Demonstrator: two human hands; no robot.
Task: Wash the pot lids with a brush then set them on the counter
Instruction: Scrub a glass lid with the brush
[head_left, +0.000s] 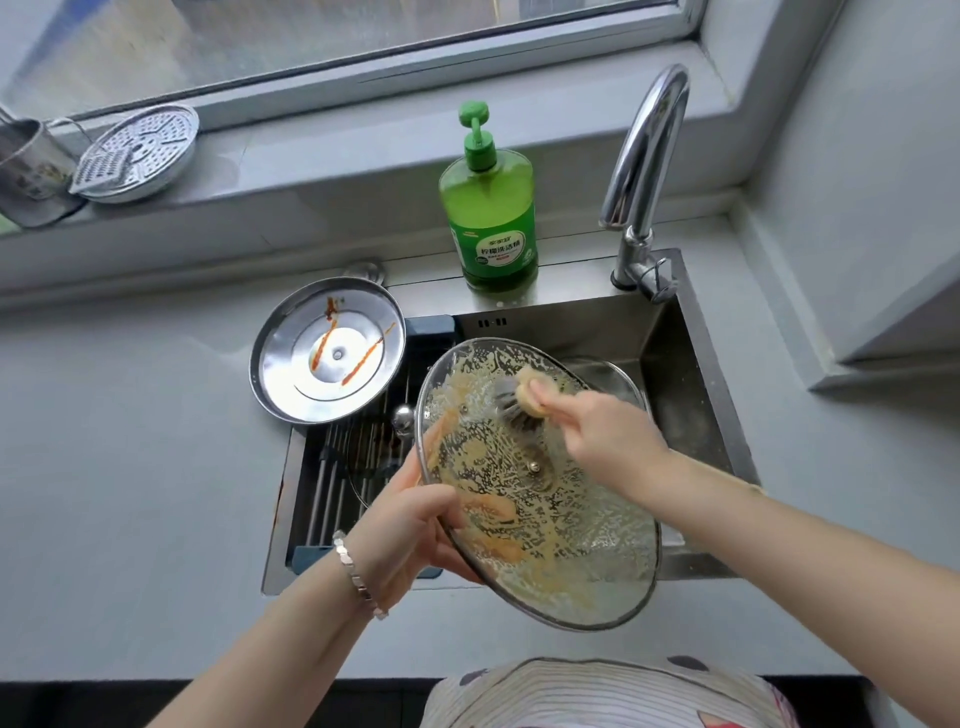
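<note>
A large glass pot lid (561, 525), smeared with yellowish foam, is held tilted over the sink. My left hand (410, 535) grips its left rim from below, fingers showing through the glass. My right hand (597, 431) grips a wooden-handled brush (522, 400) whose dark bristles press on the lid's upper inner face. A steel lid (327, 351) streaked with red sauce lies upside down at the sink's left rim. Another glass lid (608, 376) lies in the basin, mostly hidden.
The steel sink (691, 395) has a roll-up drying rack (337, 467) over its left part. A green dish-soap bottle (488, 208) and a chrome faucet (644, 171) stand behind it. On the windowsill sit a steamer plate (137, 153) and a metal cup (28, 171). Grey counter (130, 467) lies on both sides.
</note>
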